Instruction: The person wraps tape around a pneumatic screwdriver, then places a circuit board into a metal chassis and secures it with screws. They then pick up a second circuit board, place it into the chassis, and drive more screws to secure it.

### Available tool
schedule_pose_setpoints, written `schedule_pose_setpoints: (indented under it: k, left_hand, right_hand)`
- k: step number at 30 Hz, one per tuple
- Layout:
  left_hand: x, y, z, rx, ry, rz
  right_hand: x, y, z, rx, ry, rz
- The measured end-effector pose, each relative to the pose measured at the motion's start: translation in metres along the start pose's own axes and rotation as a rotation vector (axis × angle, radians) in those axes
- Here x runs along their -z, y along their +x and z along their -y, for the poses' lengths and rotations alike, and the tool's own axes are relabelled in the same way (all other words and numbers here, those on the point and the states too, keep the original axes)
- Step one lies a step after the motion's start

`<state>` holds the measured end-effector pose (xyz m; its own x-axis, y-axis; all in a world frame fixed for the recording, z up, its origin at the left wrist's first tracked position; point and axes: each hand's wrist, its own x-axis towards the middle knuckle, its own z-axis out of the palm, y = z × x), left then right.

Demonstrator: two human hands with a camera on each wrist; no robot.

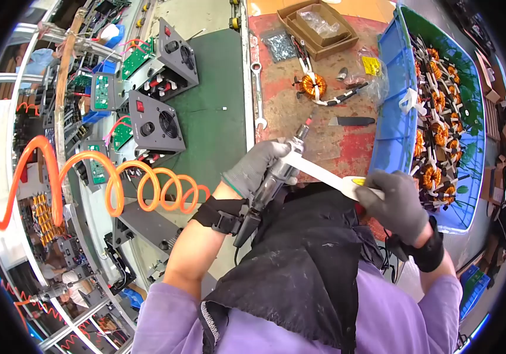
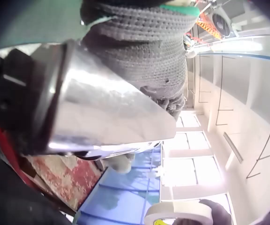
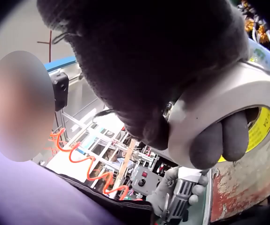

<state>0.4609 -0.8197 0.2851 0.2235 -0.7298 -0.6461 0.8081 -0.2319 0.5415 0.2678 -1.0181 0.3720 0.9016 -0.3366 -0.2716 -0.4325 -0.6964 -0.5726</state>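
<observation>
My gloved left hand (image 1: pixel 253 168) grips a corded power tool (image 1: pixel 265 192) with a dark body and a silver nose. The tool points up and away over the bench edge. A white tape strip (image 1: pixel 319 172) stretches taut from the tool's nose, by the left fingertips, to a tape roll (image 1: pixel 354 187). My gloved right hand (image 1: pixel 397 203) holds this roll. In the right wrist view, two fingers (image 3: pixel 207 145) pass through the core of the roll, which has a yellow label inside. Close up in the left wrist view is the shiny metal nose (image 2: pixel 107 112).
A copper-wound coil (image 1: pixel 314 86), a wrench (image 1: pixel 258 88) and a black-handled blade (image 1: pixel 356 121) lie on the worn red bench. At right stands a blue crate (image 1: pixel 391 124) of coils. Grey units (image 1: pixel 157 124) line the green mat; an orange coiled hose (image 1: pixel 108 183) hangs left.
</observation>
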Motion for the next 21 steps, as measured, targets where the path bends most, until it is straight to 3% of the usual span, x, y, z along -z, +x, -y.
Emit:
schedule_pose_setpoints:
  k: [3, 5, 7, 10, 13, 16, 19, 20, 21]
  left_hand:
    - [0.008, -0.001, -0.017, -0.093, -0.054, 0.073]
    - [0.007, -0.010, -0.031, -0.236, 0.345, 0.111]
    - [0.007, -0.016, -0.042, -0.209, 0.336, 0.083]
    - [0.014, -0.015, -0.045, -0.329, 0.359, -0.030]
    - [0.015, -0.019, -0.052, -0.379, 0.301, -0.024]
    - [0.012, -0.021, -0.049, -0.411, 0.291, -0.098]
    - [0.011, -0.017, -0.045, -0.552, 0.434, -0.115]
    - [0.008, -0.019, -0.047, -0.553, 0.432, -0.116]
    - [0.002, -0.023, -0.051, -0.486, 0.359, -0.120]
  right_hand:
    - [-0.025, 0.027, 0.002, 0.053, -0.014, -0.084]
    - [-0.041, 0.041, 0.002, 0.037, 0.014, -0.123]
    - [-0.050, 0.054, 0.003, 0.029, 0.096, -0.177]
    - [-0.051, 0.071, 0.013, -0.044, -0.003, -0.096]
    - [-0.057, 0.089, 0.017, -0.105, -0.046, 0.000]
    - [-0.082, 0.105, 0.005, -0.083, 0.128, -0.139]
    - [-0.087, 0.117, 0.006, -0.080, 0.195, -0.160]
    - [-0.089, 0.121, 0.004, -0.078, 0.194, -0.159]
    - [-0.090, 0.123, 0.000, -0.127, 0.403, -0.085]
